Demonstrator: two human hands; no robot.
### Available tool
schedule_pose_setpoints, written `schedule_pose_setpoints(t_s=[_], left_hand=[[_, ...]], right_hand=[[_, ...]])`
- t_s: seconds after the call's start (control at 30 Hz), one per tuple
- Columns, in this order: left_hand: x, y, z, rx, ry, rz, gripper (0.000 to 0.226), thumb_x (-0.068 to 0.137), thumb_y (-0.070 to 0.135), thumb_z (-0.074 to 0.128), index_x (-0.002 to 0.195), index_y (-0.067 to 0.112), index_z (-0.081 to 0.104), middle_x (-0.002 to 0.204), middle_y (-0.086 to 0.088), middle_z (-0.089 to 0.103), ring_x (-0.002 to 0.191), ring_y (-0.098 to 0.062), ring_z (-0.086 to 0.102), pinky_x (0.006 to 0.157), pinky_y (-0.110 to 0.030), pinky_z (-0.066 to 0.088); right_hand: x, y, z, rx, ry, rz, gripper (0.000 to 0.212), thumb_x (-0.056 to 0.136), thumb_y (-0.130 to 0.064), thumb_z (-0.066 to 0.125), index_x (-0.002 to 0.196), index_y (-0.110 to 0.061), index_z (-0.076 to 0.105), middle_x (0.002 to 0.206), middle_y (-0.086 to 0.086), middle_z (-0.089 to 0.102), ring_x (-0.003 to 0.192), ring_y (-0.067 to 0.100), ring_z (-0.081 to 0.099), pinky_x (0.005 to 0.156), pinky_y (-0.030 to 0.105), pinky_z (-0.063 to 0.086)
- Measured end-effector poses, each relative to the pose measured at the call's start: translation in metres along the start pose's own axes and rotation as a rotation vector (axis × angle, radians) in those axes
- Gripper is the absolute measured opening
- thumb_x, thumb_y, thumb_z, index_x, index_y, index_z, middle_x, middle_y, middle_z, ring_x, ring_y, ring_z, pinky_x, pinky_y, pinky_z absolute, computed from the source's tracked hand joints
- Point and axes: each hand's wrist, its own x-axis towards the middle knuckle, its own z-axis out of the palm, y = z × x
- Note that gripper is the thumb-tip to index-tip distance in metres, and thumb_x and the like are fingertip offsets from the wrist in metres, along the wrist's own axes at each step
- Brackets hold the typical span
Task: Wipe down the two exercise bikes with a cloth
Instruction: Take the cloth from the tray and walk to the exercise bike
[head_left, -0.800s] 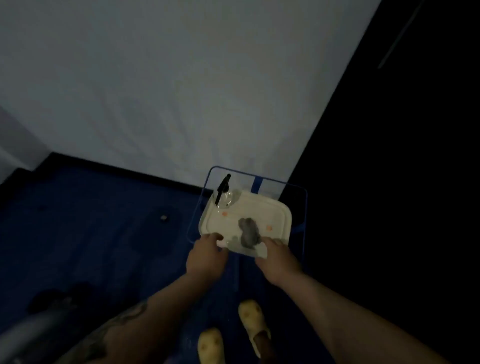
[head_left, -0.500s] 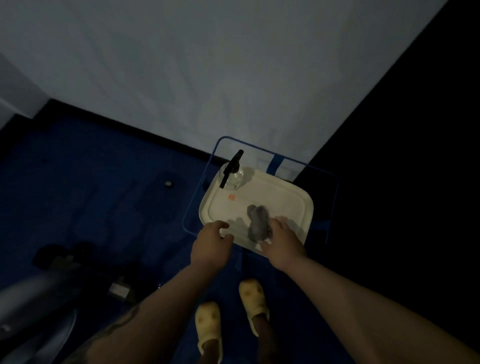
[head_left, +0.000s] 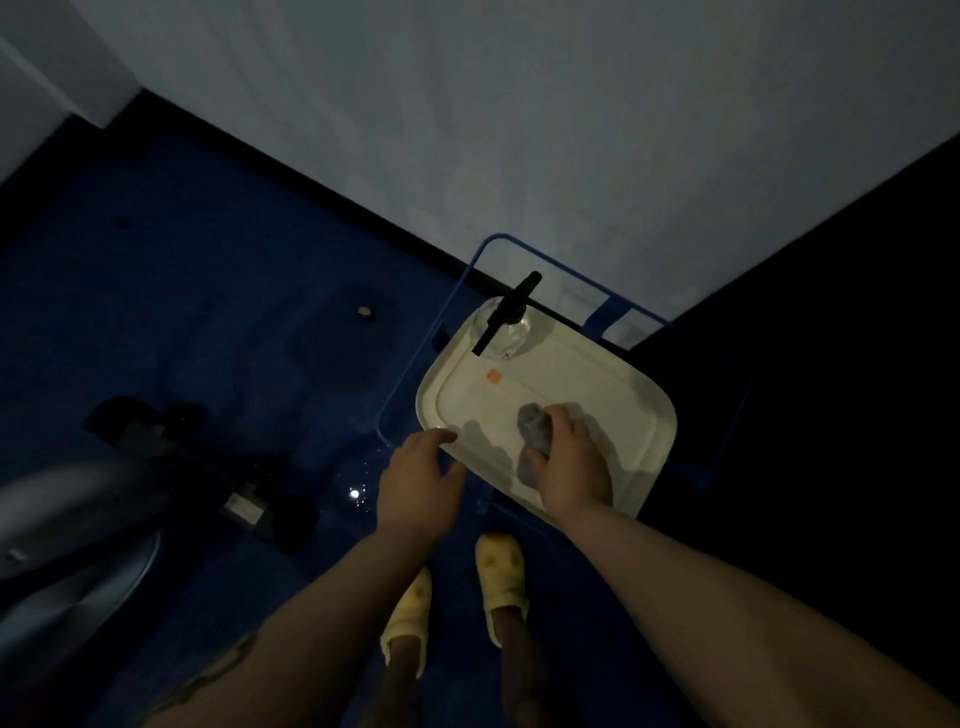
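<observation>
Right hand curls round the grey cloth on the white tray; left hand loose, fingers at tray's near-left rim. Bunch cloth firmly, lift straight up, carry left to the bike

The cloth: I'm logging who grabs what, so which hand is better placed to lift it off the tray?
The right hand: its fingers already curl over the grey cloth on the cream tray. The left hand is only at the tray's near edge, off the cloth.
</observation>
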Motion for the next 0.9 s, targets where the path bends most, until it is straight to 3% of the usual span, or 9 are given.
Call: schedule_pose_setpoints(t_s=[0.17,0.3,0.63,0.83,0.9], left_hand=[[-0.029,0.006,-0.026,-0.052,0.054,-0.033,0.036,0.088,0.020,0.054,0.124,0.024,0.057,0.131,-0.001,0.056,0.119,-0.019,0.050,0.099,-0.037,0.043],[-0.065,0.005,-0.058,-0.099,0.115,-0.102,0.038,0.088,0.019,0.055,0.126,0.018,0.056,0.133,-0.005,0.054,0.123,-0.022,0.049,0.104,-0.041,0.040],[-0.186,-0.084,-0.165,-0.284,0.583,-0.321,0.035,0.088,0.022,0.055,0.123,0.022,0.058,0.127,-0.001,0.057,0.110,-0.018,0.057,0.097,-0.037,0.046],[-0.270,-0.159,-0.210,-0.456,0.871,-0.382,0.035,0.086,0.019,0.058,0.120,0.023,0.059,0.123,0.002,0.059,0.108,-0.014,0.058,0.094,-0.029,0.045],[-0.299,-0.184,-0.222,-0.499,0.929,-0.383,0.034,0.085,0.020,0.058,0.119,0.024,0.059,0.122,0.003,0.059,0.105,-0.013,0.058,0.095,-0.033,0.048]], right_hand=[[-0.028,-0.014,-0.028,0.053,-0.016,-0.106,0.041,0.083,-0.030,0.069,0.113,-0.022,0.043,0.114,0.005,0.061,0.098,0.020,0.060,0.076,0.032,0.054],[-0.057,-0.044,-0.042,0.035,-0.097,-0.250,0.041,0.079,-0.031,0.070,0.109,-0.023,0.043,0.109,0.002,0.060,0.094,0.019,0.059,0.077,0.036,0.054],[-0.161,-0.172,0.004,-0.025,-0.325,-0.775,0.034,0.077,-0.031,0.068,0.097,-0.038,0.042,0.097,-0.014,0.047,0.085,0.006,0.051,0.058,0.018,0.035],[-0.247,-0.240,0.058,-0.033,-0.418,-1.049,0.031,0.077,-0.035,0.066,0.097,-0.040,0.042,0.098,-0.017,0.048,0.090,0.003,0.050,0.063,0.018,0.039],[-0.279,-0.258,0.080,-0.038,-0.445,-1.102,0.032,0.077,-0.034,0.066,0.098,-0.040,0.043,0.099,-0.015,0.048,0.090,0.003,0.051,0.063,0.019,0.041]])
